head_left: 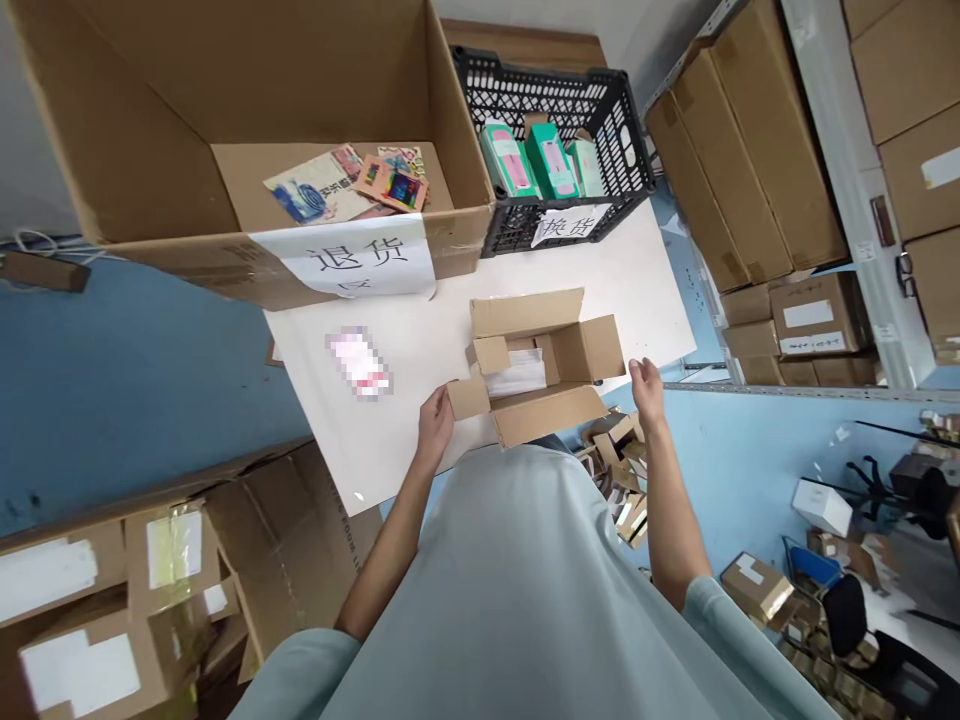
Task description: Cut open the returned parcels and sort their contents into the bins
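A small open cardboard box (551,410) sits near the front edge of the white table, its flaps spread outward. Inside it lies a white paper or packet (517,372) whose kind I cannot make out. My left hand (435,425) pinches the box's left flap between thumb and fingers. Just beyond the right flap, my right hand (648,392) is closed with its thumb up; a narrow gap separates it from the cardboard, and nothing shows in its fingers. Left of the box, a blurred pink and white item (358,362) rests on the table (442,325).
A large carton (217,265) with a paper sign stands at the back left, holding colourful flat packs. Beside it, a black plastic crate (499,225) contains green boxes. Shelves of cartons (814,315) rise at right; more cartons (112,600) stand lower left.
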`<state>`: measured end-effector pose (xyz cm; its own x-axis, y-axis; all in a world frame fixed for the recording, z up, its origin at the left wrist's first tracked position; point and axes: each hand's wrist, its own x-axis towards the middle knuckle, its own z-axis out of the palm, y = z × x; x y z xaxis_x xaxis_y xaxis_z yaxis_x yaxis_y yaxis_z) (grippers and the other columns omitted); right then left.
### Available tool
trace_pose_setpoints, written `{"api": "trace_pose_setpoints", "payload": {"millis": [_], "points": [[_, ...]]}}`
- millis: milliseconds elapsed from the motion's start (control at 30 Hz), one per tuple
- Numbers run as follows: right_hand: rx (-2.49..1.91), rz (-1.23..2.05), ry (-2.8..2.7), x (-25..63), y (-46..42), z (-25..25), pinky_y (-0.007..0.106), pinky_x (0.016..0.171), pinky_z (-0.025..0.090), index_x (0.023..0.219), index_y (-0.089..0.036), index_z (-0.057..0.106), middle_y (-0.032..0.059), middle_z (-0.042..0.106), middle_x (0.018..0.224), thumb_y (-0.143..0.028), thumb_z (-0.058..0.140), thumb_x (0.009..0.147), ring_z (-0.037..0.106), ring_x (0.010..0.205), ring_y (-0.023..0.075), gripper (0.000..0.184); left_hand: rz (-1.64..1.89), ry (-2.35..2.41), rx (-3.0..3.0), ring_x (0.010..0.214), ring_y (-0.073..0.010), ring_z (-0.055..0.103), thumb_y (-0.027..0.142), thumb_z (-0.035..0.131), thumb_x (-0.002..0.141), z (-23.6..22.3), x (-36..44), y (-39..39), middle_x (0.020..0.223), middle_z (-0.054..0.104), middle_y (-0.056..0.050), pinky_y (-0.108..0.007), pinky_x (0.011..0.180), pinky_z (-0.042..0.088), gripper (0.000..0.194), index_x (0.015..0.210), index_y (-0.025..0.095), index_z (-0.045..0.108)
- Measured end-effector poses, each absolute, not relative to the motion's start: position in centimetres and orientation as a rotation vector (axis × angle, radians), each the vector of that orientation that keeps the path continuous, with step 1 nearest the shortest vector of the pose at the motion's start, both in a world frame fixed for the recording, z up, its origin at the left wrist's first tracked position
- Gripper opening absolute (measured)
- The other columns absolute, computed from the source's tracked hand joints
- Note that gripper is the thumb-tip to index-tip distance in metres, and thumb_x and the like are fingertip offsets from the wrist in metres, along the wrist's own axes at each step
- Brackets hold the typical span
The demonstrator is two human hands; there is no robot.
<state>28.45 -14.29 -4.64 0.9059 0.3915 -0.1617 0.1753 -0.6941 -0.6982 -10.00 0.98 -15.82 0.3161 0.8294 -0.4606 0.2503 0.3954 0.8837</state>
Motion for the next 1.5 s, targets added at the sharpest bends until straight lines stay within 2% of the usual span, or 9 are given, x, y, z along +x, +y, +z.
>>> {"api": "trace_pose_setpoints", "payload": {"millis": [200,300,467,600,700,833,1100,1367,1500], "points": [[-2.106,0.613,-0.522,27.3,-14.7,-8.1,0.049,0.121,0.056,0.115,-0.015,0.084,0.0198,0.086,0.125,-0.095,0.033,0.1,0.078,0.127,0.0319,0.096,0.494,1.218,1.165,0.152,-0.0368,0.064,0.057,0.069,0.104,-14.4,-7.4,0.4,0.162,0.066,-0.023,-0.052,0.129,0.051,0.059,0.148,0.016,0.068],[-2.078,0.701,-0.539,27.5,-14.1,-9.3,0.05,0.117,0.058,0.099,-0.019,0.083,0.0153,0.088,0.113,-0.098,0.058,0.087,0.08,0.116,0.031,0.083,0.402,1.269,1.141,0.156,-0.0402,0.061,0.062,0.074,0.103,-14.3,-6.2,0.2,0.173,0.055,-0.027,-0.055,0.129,0.052,0.077,0.163,0.017,0.057],[-1.964,0.936,-0.451,28.3,-12.9,-11.5,0.056,0.11,0.062,0.118,-0.017,0.08,0.0189,0.086,0.119,-0.083,0.097,0.05,0.08,0.115,0.0335,0.096,0.428,1.318,1.125,0.161,-0.0416,0.057,0.071,0.079,0.097,-14.6,-4.5,-0.6,0.182,0.042,-0.027,-0.055,0.126,0.055,0.106,0.181,0.023,0.033],[-1.848,1.05,-0.556,28.4,-12.8,-12.2,0.057,0.115,0.062,0.118,-0.017,0.085,0.0168,0.087,0.124,-0.08,0.096,0.057,0.081,0.118,0.0345,0.088,0.498,1.2,1.227,0.153,-0.0356,0.065,0.08,0.073,0.095,-14.0,-3.4,-0.6,0.173,0.056,-0.023,-0.051,0.128,0.053,0.107,0.179,0.022,0.04],[-1.814,1.054,-0.603,28.8,-13.4,-11.3,0.058,0.119,0.06,0.124,-0.021,0.087,0.013,0.085,0.137,-0.077,0.094,0.068,0.082,0.122,0.0351,0.079,0.517,1.212,1.266,0.146,-0.0374,0.07,0.086,0.077,0.088,-12.1,-2.8,-0.5,0.166,0.063,-0.024,-0.054,0.125,0.056,0.115,0.175,0.017,0.047],[-1.708,1.06,-0.587,30.7,-15.4,-7.8,0.058,0.12,0.061,0.14,-0.025,0.084,0.0078,0.081,0.147,-0.072,0.091,0.08,0.081,0.127,0.0359,0.076,0.554,1.242,1.373,0.142,-0.0367,0.073,0.084,0.077,0.092,-7.1,-1.0,-1.1,0.165,0.066,-0.021,-0.053,0.122,0.059,0.106,0.174,0.022,0.051],[-1.647,0.723,-0.577,40.6,-25.3,-0.2,0.055,0.127,0.058,0.143,-0.029,0.084,0.0047,0.08,0.149,-0.065,0.086,0.094,0.079,0.133,0.0354,0.061,0.58,1.028,1.665,0.158,-0.0323,0.061,0.066,0.071,0.106,2.1,12.0,-5.1,0.169,0.065,-0.012,-0.051,0.13,0.052,0.081,0.177,0.036,0.047],[-1.809,0.452,-0.249,50.6,-42.6,-0.5,0.059,0.127,0.056,0.148,-0.025,0.081,0.0087,0.08,0.149,-0.067,0.083,0.096,0.073,0.143,0.04,0.067,0.314,0.586,1.708,0.157,-0.036,0.06,0.069,0.073,0.104,0.6,31.3,-12.7,0.176,0.057,-0.013,-0.047,0.12,0.061,0.086,0.177,0.031,0.048],[-1.932,0.301,-0.042,52.8,-51.5,-3.3,0.06,0.124,0.057,0.145,-0.02,0.083,0.0133,0.081,0.147,-0.068,0.083,0.092,0.076,0.138,0.041,0.071,0.09,0.361,1.716,0.147,-0.0334,0.069,0.058,0.068,0.108,-2.0,39.1,-17.3,0.178,0.053,-0.015,-0.048,0.119,0.061,0.08,0.179,0.03,0.044]]}}
